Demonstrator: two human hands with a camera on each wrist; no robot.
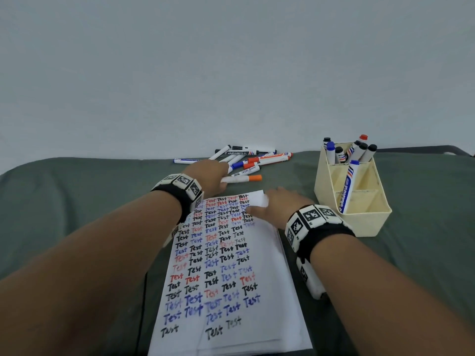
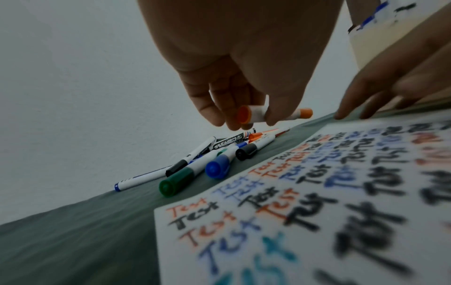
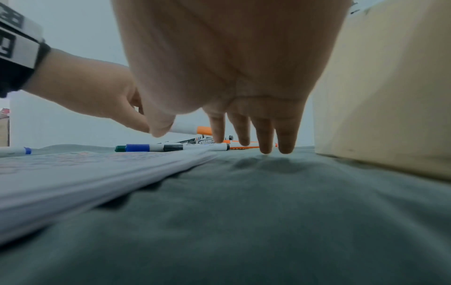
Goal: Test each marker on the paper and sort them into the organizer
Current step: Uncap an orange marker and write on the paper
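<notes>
My left hand point(image 1: 213, 176) point(image 2: 244, 119) pinches a white marker with an orange cap point(image 1: 241, 179) point(image 2: 275, 115) point(image 3: 190, 129) just above the cloth, beyond the paper's far edge. The paper point(image 1: 226, 273) point(image 2: 305, 212) point(image 3: 85, 169) is covered with rows of "Test" in black, blue and red. My right hand point(image 1: 280, 204) point(image 3: 253, 138) lies with straight fingers at the paper's far right corner, fingertips point(image 3: 266, 150) on the cloth. A pile of capped markers point(image 1: 246, 158) point(image 2: 214, 154) point(image 3: 175, 147) lies behind. The cream organizer point(image 1: 359, 201) point(image 3: 390, 96) stands right of my right hand.
Several markers stand in the organizer's back compartment point(image 1: 349, 150), and one blue-capped whiteboard marker point(image 1: 348, 186) leans in a front one. A green cloth point(image 1: 77, 201) point(image 3: 244, 221) covers the table, and a plain wall point(image 1: 231, 73) rises close behind the pile.
</notes>
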